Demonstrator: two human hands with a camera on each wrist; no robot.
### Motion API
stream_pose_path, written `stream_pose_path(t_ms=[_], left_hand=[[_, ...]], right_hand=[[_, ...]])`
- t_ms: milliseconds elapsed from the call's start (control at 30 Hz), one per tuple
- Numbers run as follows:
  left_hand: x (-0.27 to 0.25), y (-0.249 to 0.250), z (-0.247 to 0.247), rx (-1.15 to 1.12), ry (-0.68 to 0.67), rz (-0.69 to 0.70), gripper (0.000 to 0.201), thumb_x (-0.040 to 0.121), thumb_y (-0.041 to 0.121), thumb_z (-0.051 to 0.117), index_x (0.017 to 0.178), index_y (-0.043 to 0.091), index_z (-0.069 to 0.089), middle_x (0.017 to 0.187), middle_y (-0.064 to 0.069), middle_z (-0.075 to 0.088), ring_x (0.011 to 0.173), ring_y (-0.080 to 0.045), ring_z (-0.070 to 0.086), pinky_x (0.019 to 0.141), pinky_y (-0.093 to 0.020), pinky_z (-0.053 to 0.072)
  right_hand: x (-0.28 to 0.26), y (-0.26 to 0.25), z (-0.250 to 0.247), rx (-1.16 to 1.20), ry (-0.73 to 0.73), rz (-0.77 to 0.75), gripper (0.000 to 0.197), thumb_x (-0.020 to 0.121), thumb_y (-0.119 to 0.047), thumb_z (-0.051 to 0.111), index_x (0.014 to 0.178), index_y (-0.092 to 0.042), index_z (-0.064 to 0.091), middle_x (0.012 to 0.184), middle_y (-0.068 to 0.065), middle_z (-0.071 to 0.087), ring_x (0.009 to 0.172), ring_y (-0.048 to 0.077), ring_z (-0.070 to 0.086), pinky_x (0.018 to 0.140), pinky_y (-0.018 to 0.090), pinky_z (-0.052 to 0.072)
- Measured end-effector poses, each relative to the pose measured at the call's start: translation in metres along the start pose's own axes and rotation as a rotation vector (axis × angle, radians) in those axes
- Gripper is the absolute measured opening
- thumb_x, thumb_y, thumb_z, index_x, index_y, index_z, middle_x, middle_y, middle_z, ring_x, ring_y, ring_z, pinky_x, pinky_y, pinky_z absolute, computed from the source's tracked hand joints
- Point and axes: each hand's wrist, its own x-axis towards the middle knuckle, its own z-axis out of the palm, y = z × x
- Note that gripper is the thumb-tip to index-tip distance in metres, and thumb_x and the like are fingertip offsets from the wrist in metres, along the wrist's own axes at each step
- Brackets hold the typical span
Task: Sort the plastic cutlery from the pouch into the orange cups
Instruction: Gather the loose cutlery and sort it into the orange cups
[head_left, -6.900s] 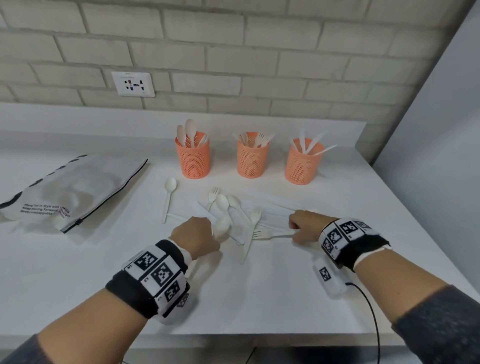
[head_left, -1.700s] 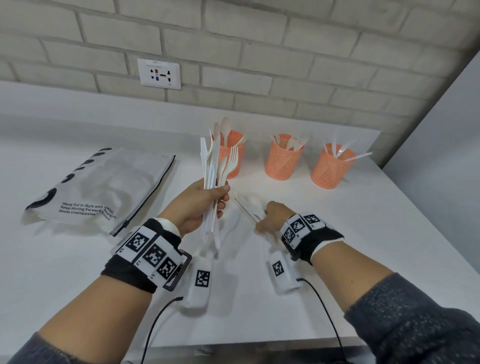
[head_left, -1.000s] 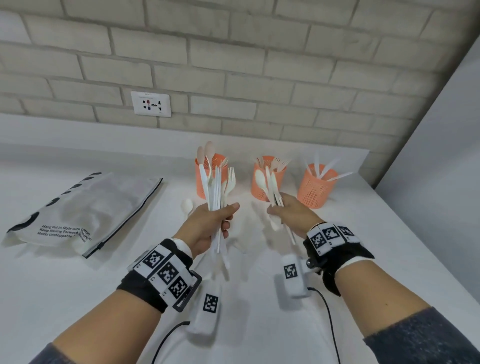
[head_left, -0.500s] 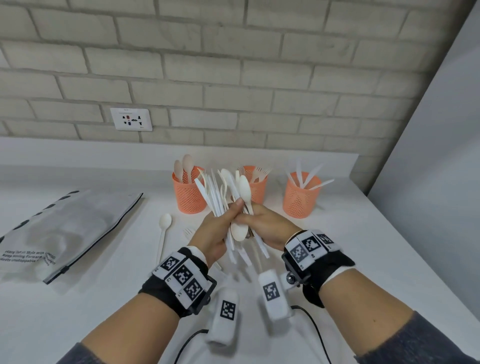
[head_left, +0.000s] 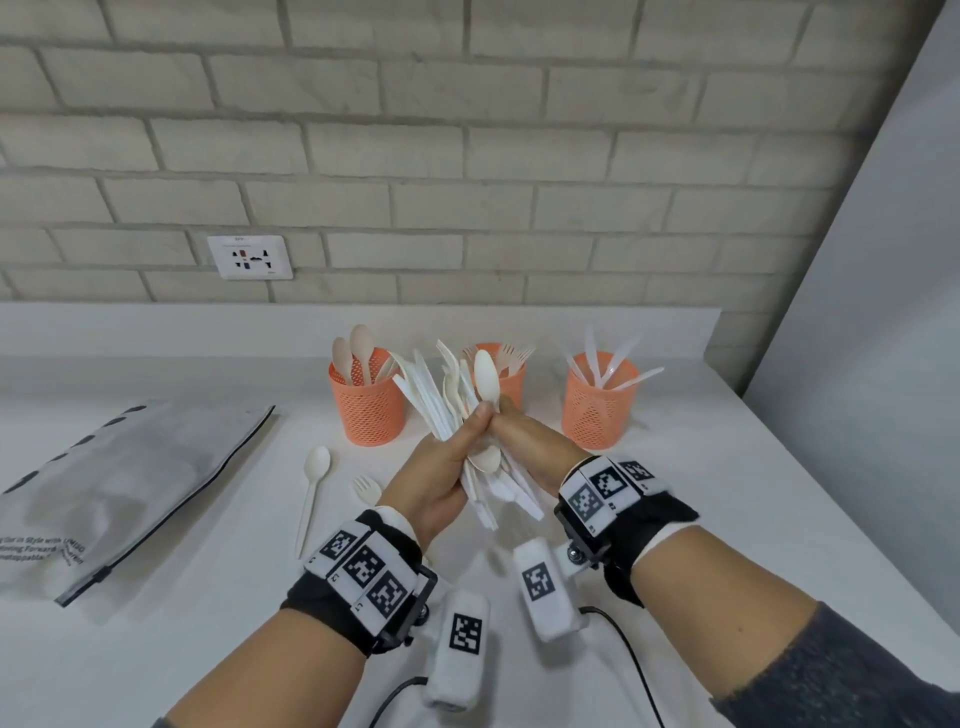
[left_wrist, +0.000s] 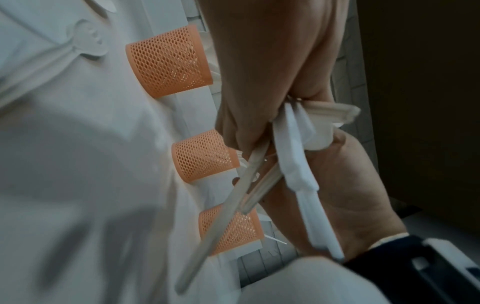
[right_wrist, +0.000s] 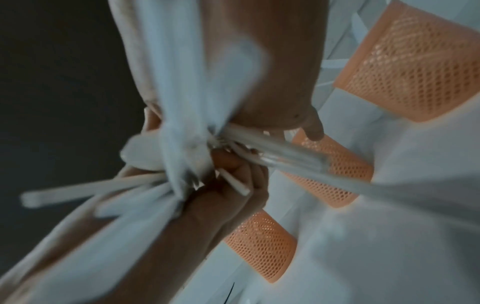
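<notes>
Lying far left of the hands, the grey pouch (head_left: 119, 488) is flat on the counter (head_left: 727, 519); a loose spoon (head_left: 314, 486) and fork (head_left: 368, 489) rest just left of the left hand (head_left: 441, 478). That hand and the right hand (head_left: 530, 447), touching, both curl round one fanned cutlery bundle (head_left: 457, 400). Beyond them stand three orange cups (head_left: 368, 410).

Three cups (head_left: 488, 384) in row at bench (head_left: 727, 519) rear; pouch (head_left: 119, 493) far left of cups; loose spoon (head_left: 311, 493), fork (head_left: 368, 489) before leftmost cup.
</notes>
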Motion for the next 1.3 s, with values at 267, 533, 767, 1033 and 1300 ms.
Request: stream_pose_path(t_ms=[267,533,767,1033,1300], left_hand=[[0.013,0.004,0.004,-0.007,-0.07,-0.025,0.052,0.075,0.038,0.058,0.116,0.007,0.06,0.116,-0.017,0.065,0.108,-0.024,0.064,0.092,-0.036,0.052],[0.015,0.009,-0.001,-0.002,-0.129,-0.043,0.062,0.074,0.024,0.07,0.128,-0.001,0.05,0.1,-0.014,0.07,0.093,-0.023,0.069,0.074,-0.033,0.057],[0.016,0.007,-0.002,-0.013,-0.079,-0.075,0.05,0.084,0.015,0.059,0.13,-0.002,0.049,0.106,-0.015,0.064,0.096,-0.024,0.065,0.081,-0.034,0.056],[0.02,0.006,-0.008,-0.011,-0.001,-0.059,0.013,0.09,0.004,0.052,0.099,-0.001,0.061,0.071,-0.009,0.068,0.065,-0.015,0.068,0.058,-0.026,0.055],[0.017,0.008,-0.004,-0.025,0.008,-0.037,0.017,0.09,-0.004,0.049,0.104,-0.002,0.058,0.067,-0.006,0.07,0.063,-0.013,0.069,0.057,-0.025,0.056]], right_hand=[[-0.005,-0.003,-0.013,-0.132,-0.12,-0.101,0.045,0.1,-0.039,0.027,0.141,-0.02,0.029,0.132,-0.004,0.044,0.126,0.01,0.039,0.096,0.017,0.031],[0.009,0.006,-0.008,0.157,-0.067,-0.126,0.08,0.077,-0.08,0.023,0.144,-0.037,0.023,0.149,-0.004,0.036,0.137,0.012,0.033,0.117,0.039,0.024],[0.014,0.012,-0.006,0.142,0.003,-0.084,0.076,0.081,-0.076,0.026,0.138,-0.028,0.041,0.139,0.002,0.05,0.13,0.015,0.045,0.114,0.041,0.031],[0.024,0.021,-0.02,-0.012,0.058,-0.115,0.049,0.094,-0.052,0.038,0.135,-0.027,0.039,0.122,-0.004,0.057,0.098,0.01,0.059,0.086,0.029,0.05],[0.021,0.02,-0.022,-0.153,0.067,-0.181,0.043,0.099,-0.028,0.038,0.142,-0.024,0.034,0.116,-0.002,0.05,0.098,0.016,0.056,0.09,0.033,0.049]])
